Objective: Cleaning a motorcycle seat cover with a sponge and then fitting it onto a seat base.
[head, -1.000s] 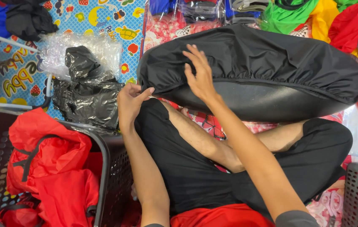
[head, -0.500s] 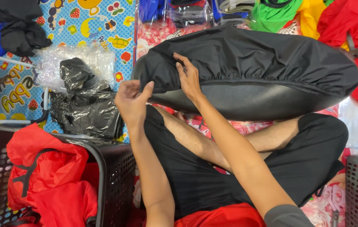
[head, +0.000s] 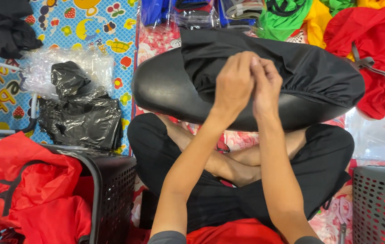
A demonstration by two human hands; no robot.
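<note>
A long black oval seat [head: 165,92] lies across my crossed legs. A black elastic-edged fabric cover [head: 314,72] is stretched over its right part, while the left end shows bare glossy black. My left hand [head: 234,83] and my right hand [head: 266,86] sit close together on the middle of the cover, fingers curled and pinching the gathered fabric there. I cannot tell exactly how much cloth each hand holds.
A dark basket [head: 111,180] at the lower left holds red fabric covers [head: 29,190]. Black covers in clear plastic bags [head: 79,113] lie on the colourful mat at left. Red, green, yellow and blue covers pile along the far edge. A grey perforated basket [head: 380,203] stands at lower right.
Both hands moved from the seat's left end to its middle, dragging the cover rightward. The left end of the seat is now bare.
</note>
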